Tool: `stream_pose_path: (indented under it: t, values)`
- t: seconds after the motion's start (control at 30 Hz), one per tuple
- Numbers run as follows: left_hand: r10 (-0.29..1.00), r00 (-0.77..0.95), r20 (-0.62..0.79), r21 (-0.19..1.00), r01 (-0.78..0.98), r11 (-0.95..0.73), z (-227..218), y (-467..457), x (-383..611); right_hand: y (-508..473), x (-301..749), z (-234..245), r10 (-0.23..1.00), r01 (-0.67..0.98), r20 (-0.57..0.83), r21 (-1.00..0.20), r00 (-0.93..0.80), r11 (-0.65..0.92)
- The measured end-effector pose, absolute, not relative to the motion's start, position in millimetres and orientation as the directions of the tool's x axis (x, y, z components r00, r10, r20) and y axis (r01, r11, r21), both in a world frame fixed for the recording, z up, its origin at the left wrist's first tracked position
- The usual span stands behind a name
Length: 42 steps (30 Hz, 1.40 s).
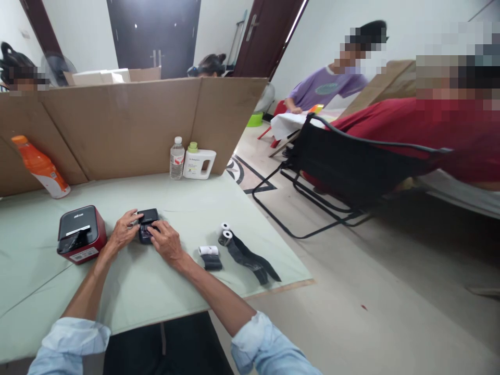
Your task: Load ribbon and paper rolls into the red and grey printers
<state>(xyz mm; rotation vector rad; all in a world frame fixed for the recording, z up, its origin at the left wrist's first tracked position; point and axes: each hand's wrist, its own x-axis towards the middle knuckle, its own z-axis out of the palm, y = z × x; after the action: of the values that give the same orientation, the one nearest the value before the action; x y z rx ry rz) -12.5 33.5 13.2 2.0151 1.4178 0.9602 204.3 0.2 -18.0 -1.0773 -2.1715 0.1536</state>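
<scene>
A small black device (147,219) lies on the pale green table (195,203) right in front of me. My left hand (123,232) grips its left side, fingers curled round the edge. My right hand (166,240) rests on its front part, fingers bent and pressing on it. What lies under the fingers is hidden. A red and black label printer (80,234) stands just left of my left hand. To the right of my right hand lie three small paper rolls with dark tape trailing from them (238,250).
A cardboard screen (128,125) walls the table's far side. An orange bottle (41,167) leans at the far left; a water bottle (177,158) and a white jug (198,162) stand at the back. A black folding chair (344,172) and other people are at the right.
</scene>
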Motion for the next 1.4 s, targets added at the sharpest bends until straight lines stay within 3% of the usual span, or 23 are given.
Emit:
stream_pose_path:
  t: [0.2,0.5,0.83,1.4]
  values:
    - [0.940,0.258,0.224,0.672,0.658,-0.340,11.7,13.1,-14.7,0.2,217.4,-17.4,0.721,0.609,0.563,-0.423,-0.404,0.671]
    - [0.928,0.291,0.232,0.523,0.767,-0.371,5.7,0.9,-12.6,14.4,231.4,-20.5,0.767,0.595,0.470,-0.489,-0.436,0.638]
    - [0.927,0.285,0.245,0.465,0.804,-0.370,7.5,-5.4,-1.7,7.2,238.3,-19.5,0.799,0.610,0.420,-0.517,-0.431,0.601]
    - [0.915,0.249,0.318,0.526,0.757,-0.389,-4.9,4.1,-4.9,12.7,226.0,-41.0,0.837,0.560,0.405,-0.622,-0.368,0.547]
